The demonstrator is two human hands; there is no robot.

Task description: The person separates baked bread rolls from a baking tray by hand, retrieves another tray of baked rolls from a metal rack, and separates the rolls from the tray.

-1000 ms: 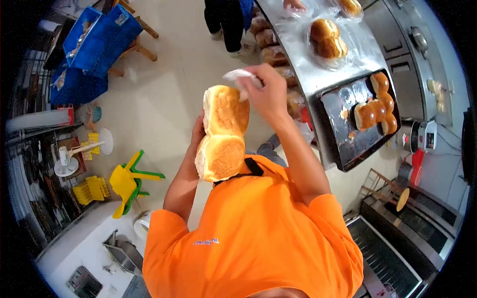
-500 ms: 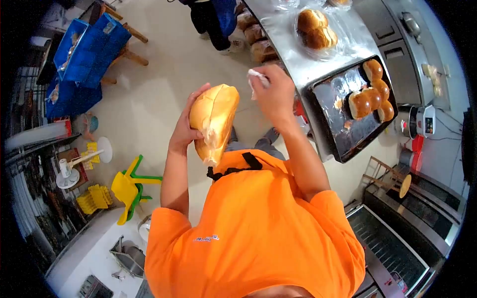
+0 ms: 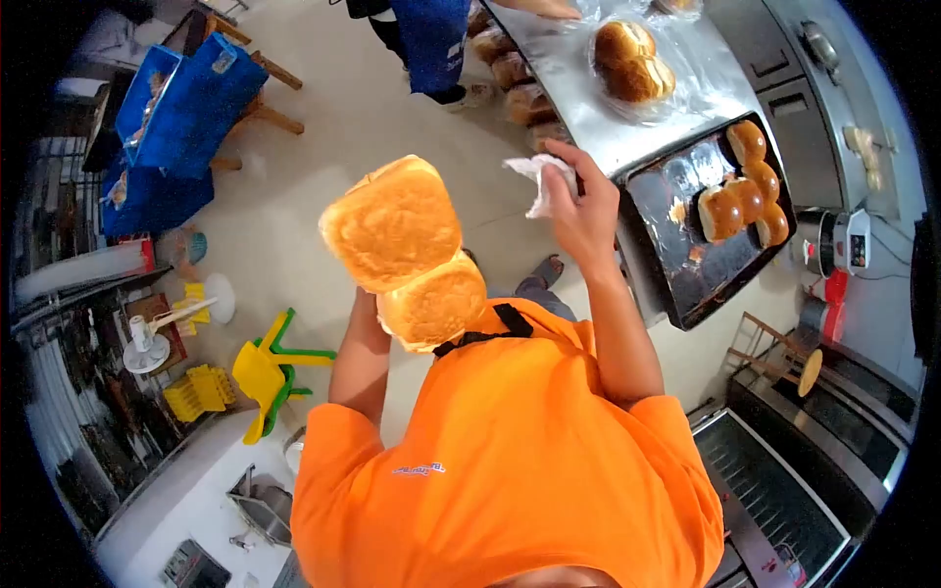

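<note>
A golden double-lobed bread (image 3: pixel 397 240) is held up in front of my chest, its flat, wrinkled face toward the camera. My left hand is behind it, hidden by the bread; only the wrist and forearm show below. My right hand (image 3: pixel 585 206), to the right of the bread and apart from it, pinches a crumpled white tissue or cloth (image 3: pixel 534 181). Beyond my right hand, a dark baking tray (image 3: pixel 655 257) carries several glossy brown buns (image 3: pixel 745 206) joined together at its right side.
The steel table (image 3: pixel 578 103) bears the tray and a bagged bread (image 3: pixel 634 61). A person in a blue apron (image 3: pixel 436 44) stands at the top, by bagged loaves (image 3: pixel 527 101). Blue crates (image 3: pixel 196 108) and a yellow-green chair (image 3: pixel 260 377) are on the left.
The bread has turned from edge-on to its wrinkled face and moved slightly left, now covering my left hand. My right hand with the white tissue has shifted right and slightly down.
</note>
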